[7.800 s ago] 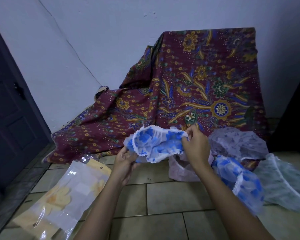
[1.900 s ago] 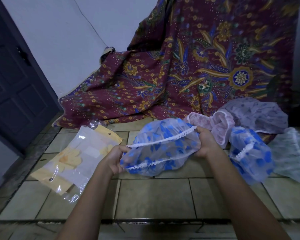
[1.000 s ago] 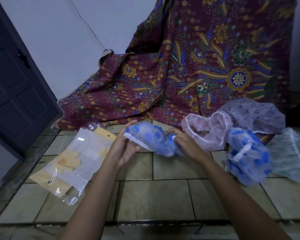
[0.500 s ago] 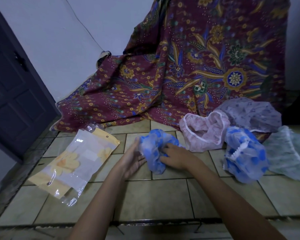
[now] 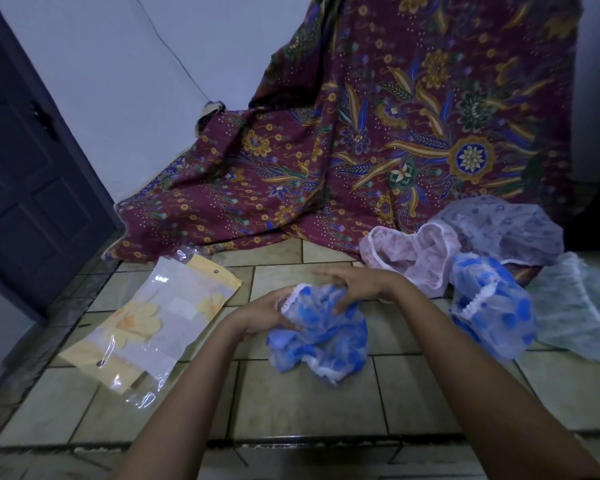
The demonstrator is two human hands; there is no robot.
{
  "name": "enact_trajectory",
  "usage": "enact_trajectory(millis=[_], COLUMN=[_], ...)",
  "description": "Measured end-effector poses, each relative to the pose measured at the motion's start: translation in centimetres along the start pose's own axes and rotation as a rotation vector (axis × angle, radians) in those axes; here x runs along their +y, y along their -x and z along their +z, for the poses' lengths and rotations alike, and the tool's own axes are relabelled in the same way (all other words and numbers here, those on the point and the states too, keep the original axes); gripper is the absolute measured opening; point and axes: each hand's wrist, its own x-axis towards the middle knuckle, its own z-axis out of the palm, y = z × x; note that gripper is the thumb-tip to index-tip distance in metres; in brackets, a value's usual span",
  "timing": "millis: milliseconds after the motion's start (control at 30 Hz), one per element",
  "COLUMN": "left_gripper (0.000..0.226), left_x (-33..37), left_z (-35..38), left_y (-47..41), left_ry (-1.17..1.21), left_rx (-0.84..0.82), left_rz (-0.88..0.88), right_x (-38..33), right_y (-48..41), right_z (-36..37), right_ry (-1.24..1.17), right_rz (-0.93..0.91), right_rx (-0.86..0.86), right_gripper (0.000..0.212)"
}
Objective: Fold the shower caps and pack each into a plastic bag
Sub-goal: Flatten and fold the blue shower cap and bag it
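Grip of the left hand (image 5: 267,315) curls round the blue shower cap (image 5: 323,330) — right hand (image 5: 355,284), fingers spread, presses it down.

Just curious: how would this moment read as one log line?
step: folding | left hand: grips cap | right hand: presses cap | bag: on floor

Five shower caps in all: two blue-spotted, the near blue cap (image 5: 321,327) and the far blue cap (image 5: 492,306); one pink cap (image 5: 413,258); one lilac cap (image 5: 503,230); one pale green cap (image 5: 575,313). The plastic bags (image 5: 153,323) seem to be a small stack, number unclear. One patterned cloth (image 5: 378,150).
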Motion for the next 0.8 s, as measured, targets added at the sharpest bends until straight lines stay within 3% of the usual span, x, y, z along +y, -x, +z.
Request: enact_trajectory(millis=[100,200,300,400,467,533,600,633,733,800], left_gripper=[0.046,0.038,0.032,0.027,0.021,0.016,0.012,0.013,0.023,0.034], left_x=[0.3,0.8,0.1,-0.6,-0.7,-0.8,-1.0,-0.9,-0.4,-0.2], left_z=[-0.5,-0.6,-1.1,-1.1,-0.7,-0.4,-0.3,-0.2,0.4,1.1], left_y=[-0.2,-0.6,-1.2,-1.6,-1.7,-1.9,-2.0,-2.0,-1.8,-1.6], left_ry=[-0.121,-0.282,-0.501,-0.599,-0.575,-0.579,-0.530,-0.457,-0.105,0.076], left_rx=[0.083,0.328,0.585,0.742,0.849,0.913,0.932,0.921,0.794,0.656], left_rz=[0.035,-0.024,-0.115,-0.169,-0.181,-0.199,-0.206,-0.196,-0.144,-0.128], right_x=[0.3,1.1,1.9,3.0,3.1,3.0,2.3,2.0,1.6,1.6], right_y=[-0.2,0.1,0.6,0.8,0.8,1.0,1.2,1.1,0.6,0.1], right_z=[0.3,0.8,1.5,1.8,1.9,2.0,2.0,1.9,1.9,1.9], right_ry=[-0.033,-0.230,-0.667,-1.011,-0.984,-0.822,-0.546,-0.436,-0.294,-0.218], right_rz=[0.033,0.044,0.022,-0.079,-0.129,-0.111,-0.065,-0.047,-0.038,-0.028], right_rx=[-0.125,-0.090,-0.054,-0.096,-0.156,-0.067,0.118,0.216,0.592,0.792], right_gripper=[0.041,0.019,0.019,0.050,0.057,0.040,0.020,0.019,0.045,0.048])
